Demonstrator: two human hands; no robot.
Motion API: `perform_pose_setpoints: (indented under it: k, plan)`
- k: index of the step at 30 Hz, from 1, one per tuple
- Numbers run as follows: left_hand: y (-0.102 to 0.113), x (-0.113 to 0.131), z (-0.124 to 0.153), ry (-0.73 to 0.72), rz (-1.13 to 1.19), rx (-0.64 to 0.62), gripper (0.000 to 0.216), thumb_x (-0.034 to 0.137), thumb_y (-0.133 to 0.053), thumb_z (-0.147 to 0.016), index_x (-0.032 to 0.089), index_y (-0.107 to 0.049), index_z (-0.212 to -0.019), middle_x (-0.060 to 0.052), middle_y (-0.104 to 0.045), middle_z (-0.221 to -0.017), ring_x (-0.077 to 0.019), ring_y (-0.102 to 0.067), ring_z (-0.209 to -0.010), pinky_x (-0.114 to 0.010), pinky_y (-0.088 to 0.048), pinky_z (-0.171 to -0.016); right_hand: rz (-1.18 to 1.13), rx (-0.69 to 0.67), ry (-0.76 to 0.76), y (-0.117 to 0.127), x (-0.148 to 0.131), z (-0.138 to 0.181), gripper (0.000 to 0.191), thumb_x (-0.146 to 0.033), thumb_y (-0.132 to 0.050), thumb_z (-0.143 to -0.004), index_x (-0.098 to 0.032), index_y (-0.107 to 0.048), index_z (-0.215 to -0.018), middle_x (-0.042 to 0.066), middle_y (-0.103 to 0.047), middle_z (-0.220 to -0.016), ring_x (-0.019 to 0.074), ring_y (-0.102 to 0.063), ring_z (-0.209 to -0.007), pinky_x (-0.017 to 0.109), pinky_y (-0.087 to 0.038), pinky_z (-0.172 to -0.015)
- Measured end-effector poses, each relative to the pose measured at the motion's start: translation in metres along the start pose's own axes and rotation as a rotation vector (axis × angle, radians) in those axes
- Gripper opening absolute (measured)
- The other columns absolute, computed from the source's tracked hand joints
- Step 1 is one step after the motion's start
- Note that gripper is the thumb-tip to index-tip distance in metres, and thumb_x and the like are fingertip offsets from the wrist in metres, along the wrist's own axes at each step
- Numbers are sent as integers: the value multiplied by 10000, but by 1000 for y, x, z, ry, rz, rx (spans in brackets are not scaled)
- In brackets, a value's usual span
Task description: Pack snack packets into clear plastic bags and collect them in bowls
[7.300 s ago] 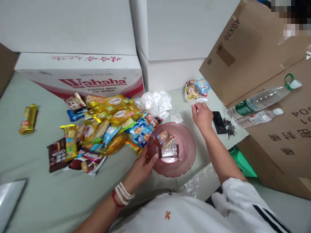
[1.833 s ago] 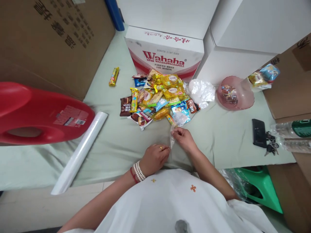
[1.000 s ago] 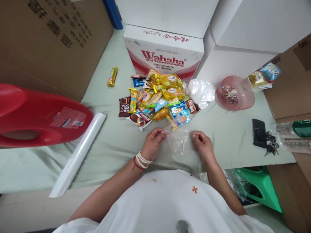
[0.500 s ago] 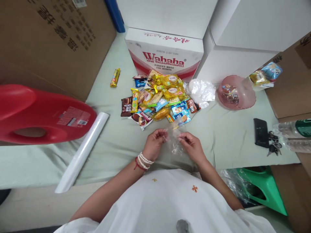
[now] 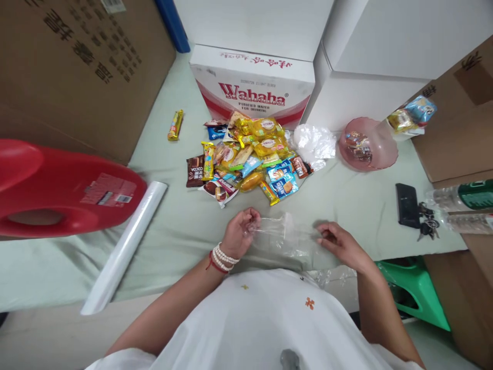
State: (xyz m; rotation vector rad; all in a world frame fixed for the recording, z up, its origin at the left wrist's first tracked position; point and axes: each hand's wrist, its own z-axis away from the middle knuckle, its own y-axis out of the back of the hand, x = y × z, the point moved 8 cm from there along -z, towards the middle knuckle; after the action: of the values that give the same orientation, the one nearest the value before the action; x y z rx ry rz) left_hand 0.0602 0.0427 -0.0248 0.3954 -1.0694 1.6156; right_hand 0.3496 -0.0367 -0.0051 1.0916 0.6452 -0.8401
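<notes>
A sheet of clear plastic film (image 5: 287,237) is stretched between my two hands just above the pale green cloth (image 5: 185,226). My left hand (image 5: 241,234), with bead bracelets at the wrist, pinches the film's left edge. My right hand (image 5: 341,244) pinches its right edge, further out to the right. Beyond the film lies a pile of wrapped snacks (image 5: 246,159). A pink glass plate (image 5: 367,144) with two snack packets on it sits at the back right.
A roll of clear film (image 5: 125,246) and a big red jug (image 5: 57,190) lie at the left. A Wahaha carton (image 5: 250,87), white boxes and brown cartons ring the cloth. A phone (image 5: 406,205), keys and water bottles (image 5: 462,198) are at the right, a green stool (image 5: 414,293) below.
My hands have drawn apart, the right one moving right, and the film is pulled out wide between them. Earlier the plate was moved from in front of me to the back right.
</notes>
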Motion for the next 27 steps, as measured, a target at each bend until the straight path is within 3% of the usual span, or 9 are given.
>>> perform_pose_setpoints:
  k: [3, 6, 10, 14, 18, 21, 23, 25, 27]
  plan:
    - [-14, 4, 6, -47, -32, -85, 321, 308, -603, -579, 188, -620, -877, -5, -511, -802, -123, -426, -674, -260, -422, -630, 199, -15, 190, -7, -31, -5, 638, -418, -783, -816, -293, -581, -1407, 105, -594, -1421, 309, -532, -1299, 485, -447, -1097]
    - [-21, 2, 8, -67, -240, -148, 446, 233, -659, -550, 207, -595, -991, 20, -511, -835, -126, -456, -719, -242, -418, -650, 232, 14, 270, -27, -52, -22, 563, -312, -742, -821, -248, -624, -1368, 125, -637, -1372, 329, -537, -1281, 526, -409, -1126]
    - [-17, -6, 6, -81, -515, -131, 366, 362, -788, -656, 199, -595, -920, 26, -559, -803, -132, -490, -709, -242, -400, -633, -162, 39, 111, -43, -48, -46, 258, -413, -644, -905, -229, -724, -1067, 75, -741, -987, 246, -664, -902, 409, -535, -858]
    - [-5, -10, 3, -82, -427, -43, 512, 688, -637, -829, 182, -652, -749, 47, -396, -582, -104, -342, -534, -242, -294, -502, -607, 88, -147, -44, -25, -54, 410, -610, -748, -789, -216, -650, -845, -13, -602, -672, 149, -537, -581, 267, -425, -527]
    - [11, -17, -1, 9, -245, 66, 690, 814, -494, -852, 164, -729, -848, 59, -319, -562, -85, -238, -452, -248, -189, -425, -533, 51, -192, -37, -13, -47, 458, -657, -712, -802, -212, -605, -799, -37, -518, -591, 127, -453, -532, 250, -355, -491]
    - [19, -17, -1, 18, -241, 134, 758, 846, -463, -844, 172, -748, -1041, 42, -417, -592, -90, -301, -448, -239, -208, -414, -169, -48, -50, -27, -24, -36, 389, -593, -673, -872, -207, -675, -921, 26, -634, -759, 175, -565, -673, 301, -471, -608]
    - [13, -21, 1, 57, -255, 80, 802, 869, -457, -832, 202, -736, -1179, 16, -507, -633, -99, -360, -465, -242, -245, -419, 90, -68, 120, -22, -43, -30, 444, -506, -745, -841, -233, -689, -1186, 98, -694, -1106, 258, -633, -989, 392, -541, -839]
    - [2, -27, 4, 105, -253, -16, 820, 876, -476, -820, 233, -716, -1270, -12, -580, -690, -116, -422, -504, -253, -306, -440, 229, -66, 265, -27, -64, -29, 655, -434, -801, -798, -272, -597, -1399, 124, -613, -1383, 319, -540, -1273, 486, -468, -1064]
    - [-8, -32, 8, 132, -222, -73, 822, 870, -504, -813, 247, -701, -1311, -30, -616, -734, -135, -473, -552, -264, -362, -471, 191, -88, 339, -38, -76, -35, 583, -391, -768, -822, -271, -621, -1373, 118, -633, -1377, 325, -531, -1302, 509, -428, -1112]
